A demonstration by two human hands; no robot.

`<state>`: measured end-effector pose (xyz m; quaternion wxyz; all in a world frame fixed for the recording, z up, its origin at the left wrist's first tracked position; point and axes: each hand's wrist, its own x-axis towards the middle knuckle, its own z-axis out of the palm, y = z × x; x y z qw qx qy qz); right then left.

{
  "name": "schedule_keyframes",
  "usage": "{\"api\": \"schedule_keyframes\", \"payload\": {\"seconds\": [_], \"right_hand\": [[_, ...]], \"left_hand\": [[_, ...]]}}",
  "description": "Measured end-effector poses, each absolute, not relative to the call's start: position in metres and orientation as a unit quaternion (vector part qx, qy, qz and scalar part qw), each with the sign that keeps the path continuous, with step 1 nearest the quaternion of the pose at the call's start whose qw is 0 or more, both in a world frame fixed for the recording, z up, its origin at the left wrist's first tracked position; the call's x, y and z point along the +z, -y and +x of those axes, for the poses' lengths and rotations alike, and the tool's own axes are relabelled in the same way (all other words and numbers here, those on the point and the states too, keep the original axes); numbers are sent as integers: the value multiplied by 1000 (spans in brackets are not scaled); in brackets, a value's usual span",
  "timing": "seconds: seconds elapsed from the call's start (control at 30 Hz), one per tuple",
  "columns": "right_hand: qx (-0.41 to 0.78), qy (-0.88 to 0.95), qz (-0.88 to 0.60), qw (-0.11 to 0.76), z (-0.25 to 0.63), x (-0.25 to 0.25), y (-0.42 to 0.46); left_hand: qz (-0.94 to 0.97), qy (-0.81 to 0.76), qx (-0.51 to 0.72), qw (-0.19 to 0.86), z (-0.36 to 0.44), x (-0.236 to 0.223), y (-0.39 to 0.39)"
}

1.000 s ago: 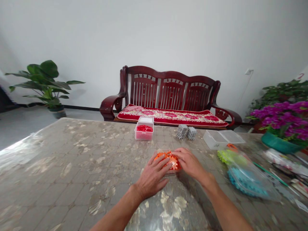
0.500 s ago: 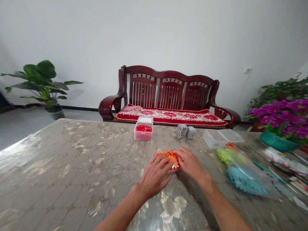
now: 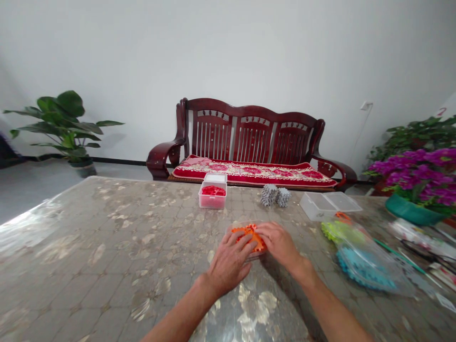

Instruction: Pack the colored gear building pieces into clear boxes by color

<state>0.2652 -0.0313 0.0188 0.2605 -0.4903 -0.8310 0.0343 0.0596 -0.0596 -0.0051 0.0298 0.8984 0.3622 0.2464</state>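
Note:
Orange toothed plastic pieces (image 3: 257, 243) lie in a clear plastic bag or box, whose kind I cannot make out, on the table in front of me. Over the left part of these pieces rests my left hand (image 3: 230, 259), fingers stretched out and apart, thumb along the near side. At the right edge my right hand (image 3: 280, 242) has its fingers bent and pressed together on the orange pieces. The right fingertips and thumb are partly hidden.
Beyond the hands stand an open clear box (image 3: 213, 201) of red pieces and two grey toothed stacks (image 3: 270, 194). Farther right are an open clear box (image 3: 315, 207), bagged blue pieces (image 3: 361, 270) and yellow-green ones (image 3: 337, 231). Purple flowers (image 3: 420, 171) stand at the right edge.
My right hand's fingers have shifted slightly left over the orange pieces. The bright reflection on these pieces has faded. My left hand has hardly moved.

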Motion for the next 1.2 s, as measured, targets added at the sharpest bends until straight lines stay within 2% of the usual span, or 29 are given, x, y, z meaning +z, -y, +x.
{"api": "schedule_keyframes", "payload": {"seconds": [0.27, 0.9, 1.07, 1.2], "right_hand": [[-73, 871, -421, 243, 254, 9, 40], [-68, 817, -491, 294, 253, 2, 46], [-36, 796, -491, 353, 257, 0, 46], [-16, 733, -521, 437, 276, -2, 47]], "left_hand": [[899, -352, 259, 24, 59, -10, 57], [909, -324, 263, 12, 54, -15, 61], [905, -312, 290, 8, 50, -15, 60], [857, -357, 372, -5, 40, -20, 54]]}}
